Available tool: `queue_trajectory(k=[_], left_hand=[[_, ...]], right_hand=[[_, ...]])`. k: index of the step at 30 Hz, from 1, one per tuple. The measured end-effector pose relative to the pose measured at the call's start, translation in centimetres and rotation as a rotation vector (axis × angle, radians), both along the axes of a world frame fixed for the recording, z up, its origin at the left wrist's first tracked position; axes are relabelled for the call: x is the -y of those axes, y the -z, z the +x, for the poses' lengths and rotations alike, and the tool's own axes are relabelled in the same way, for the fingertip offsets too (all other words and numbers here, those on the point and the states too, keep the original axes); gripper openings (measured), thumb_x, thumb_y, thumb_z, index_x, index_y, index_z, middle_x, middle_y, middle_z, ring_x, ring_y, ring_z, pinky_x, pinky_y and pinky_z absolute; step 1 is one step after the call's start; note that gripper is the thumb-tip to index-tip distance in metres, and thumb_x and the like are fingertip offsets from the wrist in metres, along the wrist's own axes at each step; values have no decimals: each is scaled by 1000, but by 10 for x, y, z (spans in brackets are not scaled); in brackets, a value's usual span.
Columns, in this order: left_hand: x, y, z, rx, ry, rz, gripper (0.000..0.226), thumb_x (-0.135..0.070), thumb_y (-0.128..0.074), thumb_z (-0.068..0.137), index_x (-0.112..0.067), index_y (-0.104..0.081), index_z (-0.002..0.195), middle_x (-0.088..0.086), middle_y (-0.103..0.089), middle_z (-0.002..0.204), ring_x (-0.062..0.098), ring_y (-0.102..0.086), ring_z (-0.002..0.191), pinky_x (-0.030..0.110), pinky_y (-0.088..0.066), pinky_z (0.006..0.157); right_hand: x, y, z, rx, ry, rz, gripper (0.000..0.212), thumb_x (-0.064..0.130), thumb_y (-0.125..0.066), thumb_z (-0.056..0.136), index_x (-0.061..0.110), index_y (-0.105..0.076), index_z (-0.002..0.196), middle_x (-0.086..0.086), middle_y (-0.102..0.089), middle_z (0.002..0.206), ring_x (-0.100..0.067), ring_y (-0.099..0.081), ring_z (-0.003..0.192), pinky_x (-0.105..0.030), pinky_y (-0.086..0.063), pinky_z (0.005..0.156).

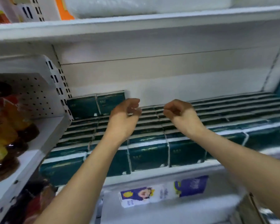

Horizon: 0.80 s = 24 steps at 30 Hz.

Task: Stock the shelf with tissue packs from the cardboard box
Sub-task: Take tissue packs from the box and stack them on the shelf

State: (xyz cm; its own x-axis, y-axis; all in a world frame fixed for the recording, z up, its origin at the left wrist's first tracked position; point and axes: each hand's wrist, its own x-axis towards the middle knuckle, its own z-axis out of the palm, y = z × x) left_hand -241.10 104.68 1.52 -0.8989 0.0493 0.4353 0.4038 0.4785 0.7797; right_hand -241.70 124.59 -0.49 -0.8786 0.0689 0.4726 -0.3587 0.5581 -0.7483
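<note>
L hand (125, 110), R hand (178, 110): fingers (135, 102) curled, above tissue packs (147, 154) on shelf (168, 172).

Tissue packs (148, 155): dk green fronts, white edges, faint pale print; further back the rows read as green/white stripes. Shelf (152, 174): plain white. Pegboard (34, 97): white w/ black dots. Upright (62, 88): white w/ black slots. Bottles (8, 120): dk brown, orange/yellow/red labels. Lower pack (163, 193): white w/ purple, blue & yellow print. Top pack (63, 8): orange.
</note>
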Motion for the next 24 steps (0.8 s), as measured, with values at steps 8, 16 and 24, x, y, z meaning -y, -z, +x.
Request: queue_trajectory(k=[8, 16, 24], left_hand=[[-163, 29, 85, 68, 298, 148, 26, -12, -59, 93, -37, -61, 99, -5, -70, 101, 17, -67, 88, 39, -56, 81], [-291, 105, 143, 381, 477, 113, 23, -14, -59, 93, -23, -62, 114, 3, -66, 105, 20, -65, 93, 36, -56, 80], [-362, 215, 173, 584, 361, -161, 41, -20, -63, 90, -15, -55, 130, 0, -53, 116, 13, -50, 113, 23, -38, 96]], right_hand=[[-149, 22, 101, -115, 152, 92, 6, 14, -64, 90, 19, -66, 89, 6, -66, 80, -12, -60, 75, -28, -50, 71], [-273, 67, 187, -69, 269, 82, 6, 4, -62, 90, 7, -66, 87, 0, -64, 76, -7, -56, 71, -12, -42, 65], [-361, 169, 230, 259, 335, 46, 11, 8, -61, 91, 16, -66, 85, 1, -63, 75, -3, -53, 66, -21, -44, 66]])
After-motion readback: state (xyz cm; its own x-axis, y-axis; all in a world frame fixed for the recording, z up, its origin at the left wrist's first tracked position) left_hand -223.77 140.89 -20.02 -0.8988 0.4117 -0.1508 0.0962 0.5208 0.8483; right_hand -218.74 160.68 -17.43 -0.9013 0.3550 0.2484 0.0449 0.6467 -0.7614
